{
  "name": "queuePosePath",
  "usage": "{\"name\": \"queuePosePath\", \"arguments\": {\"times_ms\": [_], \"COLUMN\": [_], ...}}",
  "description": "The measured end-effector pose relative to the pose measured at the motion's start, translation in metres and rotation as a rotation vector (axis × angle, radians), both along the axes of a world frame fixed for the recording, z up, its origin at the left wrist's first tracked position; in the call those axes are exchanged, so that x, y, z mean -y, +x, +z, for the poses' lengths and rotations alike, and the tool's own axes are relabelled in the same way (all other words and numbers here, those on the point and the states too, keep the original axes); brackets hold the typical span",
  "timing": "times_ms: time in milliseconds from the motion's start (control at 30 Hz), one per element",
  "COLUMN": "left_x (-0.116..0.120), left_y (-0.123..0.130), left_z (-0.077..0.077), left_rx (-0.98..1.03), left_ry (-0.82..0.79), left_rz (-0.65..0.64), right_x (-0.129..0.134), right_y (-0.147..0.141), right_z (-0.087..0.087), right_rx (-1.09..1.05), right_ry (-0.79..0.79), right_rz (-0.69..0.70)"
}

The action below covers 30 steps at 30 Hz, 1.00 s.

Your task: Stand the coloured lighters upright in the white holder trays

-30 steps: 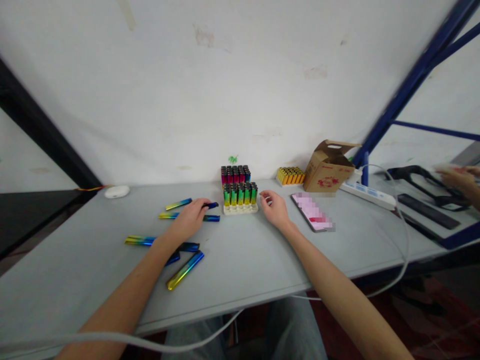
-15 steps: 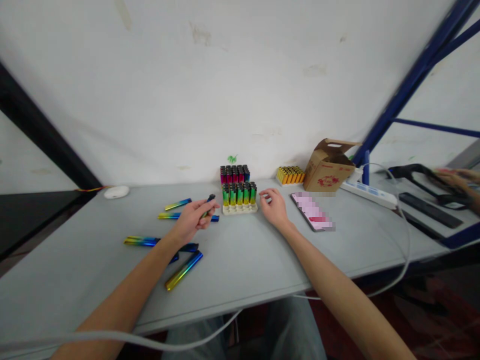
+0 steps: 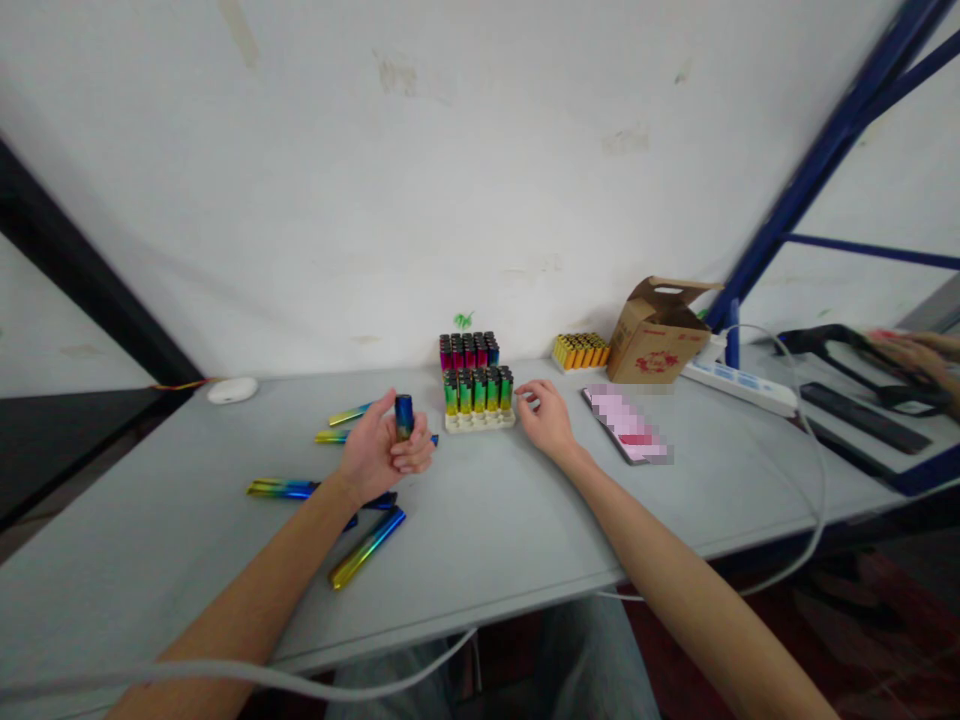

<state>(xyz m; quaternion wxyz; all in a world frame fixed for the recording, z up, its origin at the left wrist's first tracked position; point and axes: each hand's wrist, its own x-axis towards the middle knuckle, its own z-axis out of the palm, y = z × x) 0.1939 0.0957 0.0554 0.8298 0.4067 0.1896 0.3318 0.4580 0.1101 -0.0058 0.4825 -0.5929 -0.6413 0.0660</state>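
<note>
My left hand [image 3: 386, 447] is wrapped round a short blue tube [image 3: 404, 415], held upright above the table. Beneath and around that hand lie several blue-to-yellow tubes [image 3: 367, 548]. My right hand [image 3: 544, 417] rests on the table just right of a white rack [image 3: 480, 424], its fingers curled; whether anything is between the fingertips is too small to tell. Several green-and-yellow cylinders with black tops [image 3: 479, 392] stand in the rack. Behind them are pink-and-blue cylinders with black tops [image 3: 469, 352].
Right of the racks are yellow cylinders [image 3: 583, 352], an open cardboard box [image 3: 654, 345], a phone [image 3: 626, 425] and a power strip [image 3: 742, 387]. A white case [image 3: 233, 390] sits back left. Another person's hand [image 3: 919, 360] shows at far right.
My left hand has turned palm up, bringing the tube in it from tilted to upright. My right hand has barely moved.
</note>
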Motion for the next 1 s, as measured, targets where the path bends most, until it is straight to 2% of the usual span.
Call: {"name": "queuePosePath", "arguments": {"times_ms": [200,400,600,700,1000], "left_x": [0.0003,0.0010,-0.0006,-0.0012,-0.0060], "left_y": [-0.0058,-0.0027,0.0018,0.0015,0.0022], "left_z": [0.0016,0.0033,0.0025,0.0036,-0.0009], "left_rx": [0.067,0.032,-0.045,-0.074,-0.140], "left_ry": [0.003,-0.021,0.049,0.058,0.039], "left_rz": [0.001,0.040,0.214,0.258,0.249], "right_x": [0.0004,0.0001,-0.0001,-0.0008,-0.0012], "right_y": [0.0004,0.0010,0.0019,0.0038,0.0039], "right_z": [-0.0004,-0.0014,-0.0009,-0.0005,-0.0020], "right_rx": [0.012,0.020,0.027,0.027,0.027], "right_ry": [-0.005,-0.011,-0.012,-0.005,-0.002], "right_rz": [0.022,0.037,0.043,0.036,0.042]}}
